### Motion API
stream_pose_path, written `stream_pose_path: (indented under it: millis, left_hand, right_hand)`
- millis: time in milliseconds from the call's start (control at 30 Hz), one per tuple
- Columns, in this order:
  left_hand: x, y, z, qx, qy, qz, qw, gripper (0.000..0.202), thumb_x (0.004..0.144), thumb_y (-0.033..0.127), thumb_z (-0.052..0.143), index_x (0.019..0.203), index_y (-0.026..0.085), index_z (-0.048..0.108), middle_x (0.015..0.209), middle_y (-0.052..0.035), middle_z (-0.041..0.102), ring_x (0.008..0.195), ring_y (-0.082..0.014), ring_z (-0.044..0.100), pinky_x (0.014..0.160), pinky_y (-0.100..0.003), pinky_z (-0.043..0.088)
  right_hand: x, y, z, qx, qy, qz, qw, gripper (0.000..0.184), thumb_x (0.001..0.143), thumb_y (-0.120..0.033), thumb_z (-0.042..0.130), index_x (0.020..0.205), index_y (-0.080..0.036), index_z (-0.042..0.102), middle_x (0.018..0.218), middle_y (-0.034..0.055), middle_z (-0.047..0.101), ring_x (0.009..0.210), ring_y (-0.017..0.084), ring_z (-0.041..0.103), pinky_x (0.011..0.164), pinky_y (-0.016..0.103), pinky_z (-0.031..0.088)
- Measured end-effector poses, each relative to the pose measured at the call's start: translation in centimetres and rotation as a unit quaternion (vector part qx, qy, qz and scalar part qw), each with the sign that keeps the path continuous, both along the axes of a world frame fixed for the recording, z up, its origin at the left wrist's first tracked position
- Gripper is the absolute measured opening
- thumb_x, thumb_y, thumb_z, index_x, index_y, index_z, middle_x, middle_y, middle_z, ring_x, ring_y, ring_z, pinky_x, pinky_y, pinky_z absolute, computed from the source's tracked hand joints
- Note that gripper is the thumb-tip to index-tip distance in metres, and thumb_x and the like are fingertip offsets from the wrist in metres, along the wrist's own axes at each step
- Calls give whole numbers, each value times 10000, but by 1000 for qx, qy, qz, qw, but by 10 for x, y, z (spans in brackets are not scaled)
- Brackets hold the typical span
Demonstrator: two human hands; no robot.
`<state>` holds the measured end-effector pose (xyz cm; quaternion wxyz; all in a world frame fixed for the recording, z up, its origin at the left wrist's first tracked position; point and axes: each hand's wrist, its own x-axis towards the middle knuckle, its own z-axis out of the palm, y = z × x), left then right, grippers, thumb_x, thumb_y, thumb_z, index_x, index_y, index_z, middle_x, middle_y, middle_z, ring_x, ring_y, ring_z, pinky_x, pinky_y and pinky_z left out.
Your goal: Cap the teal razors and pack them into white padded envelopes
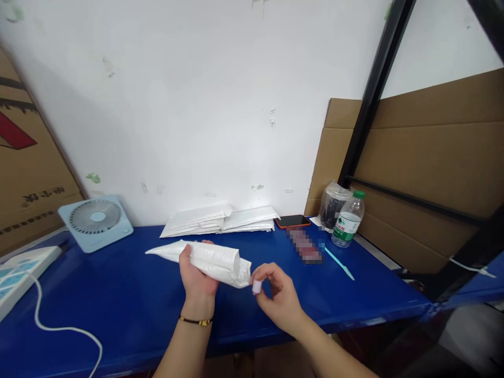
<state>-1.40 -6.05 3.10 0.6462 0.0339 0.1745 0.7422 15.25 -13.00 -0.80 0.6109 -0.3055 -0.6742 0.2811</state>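
Note:
My left hand (199, 275) is wrapped round a white padded mailer bag (214, 261), which is bulged and held above the table. One end of the bag points left, and its bunched, folded end faces my right hand (275, 294). Between the thumb and fingers of my right hand is a small pale pink cylinder (256, 286), close beside the bag's right end. I cannot make out exactly what the cylinder is. Behind the hands, several flat white mailer bags (197, 219) lie in two stacks against the wall.
A light blue fan (96, 223) and a white power strip (27, 275) with a cable are at left. At right on the blue table (129, 299) are a phone (292, 221), a blurred-out item (305, 245), a turquoise stick (339, 262), a water bottle (348, 220) and a bagged dark roll (333, 206).

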Motion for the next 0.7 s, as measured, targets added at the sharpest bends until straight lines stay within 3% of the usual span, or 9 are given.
stream_pose_path:
  millis: [67,100,167,267,367,467,533,600,700]
  left_hand:
    - [5,1,9,36,39,45,998,207,724,324,558,891,205,535,772,10,583,711,-143,599,704,-297,505]
    - [8,0,13,55,67,64,994,250,720,331,576,945,228,536,807,11,586,746,-147,603,724,-304,503]
    - [19,-1,18,100,139,93,981,360,720,329,603,1063,276,509,892,5,589,818,-159,603,747,-312,498]
    - [37,-5,21,181,261,87,944,478,721,286,634,1162,300,449,992,-10,575,878,-166,596,752,-296,487]
    - [50,-9,23,229,357,70,903,477,710,268,658,1143,265,456,1034,-29,566,897,-159,588,728,-257,475]
    - [53,-8,26,260,407,73,873,500,688,269,679,1130,266,445,1062,-29,562,901,-152,584,715,-244,471]
    - [52,-5,28,277,420,82,860,516,684,267,683,1135,273,431,1065,-26,561,896,-149,583,728,-252,471]
    - [51,-2,30,286,419,96,857,485,696,266,673,1122,262,442,1049,-29,563,887,-147,581,744,-259,470]
    - [50,2,29,294,390,122,864,462,719,267,652,1136,265,455,1031,-23,555,869,-137,577,771,-265,471]
  right_hand:
    - [-1,3,0,-99,167,-12,981,231,706,-92,535,891,-230,530,893,15,601,858,150,558,763,281,435]
    - [-3,7,0,-155,260,-9,953,215,731,-146,538,927,-233,532,964,20,597,910,152,554,792,282,432]
    - [-11,18,2,-283,418,32,863,206,786,-277,504,982,-224,533,1057,41,585,961,169,558,806,303,443]
    - [-25,38,4,-406,519,152,737,273,818,-383,436,964,-183,549,1006,76,617,877,197,601,727,325,478]
    - [-32,53,3,-432,552,185,689,267,837,-367,401,944,-174,551,901,68,651,786,190,623,661,309,486]
    - [-31,59,-2,-476,545,126,678,215,831,-337,419,909,-183,546,747,32,648,654,167,618,586,289,477]
    - [-30,61,-4,-490,517,90,696,183,813,-331,458,890,-186,541,701,17,636,605,157,607,556,285,473]
    - [-30,62,-6,-480,464,80,740,189,781,-346,511,876,-186,542,665,6,619,550,149,586,502,272,458]
    - [-29,72,-8,-438,336,65,831,235,738,-389,548,841,-178,549,541,-27,538,421,121,496,380,220,364]
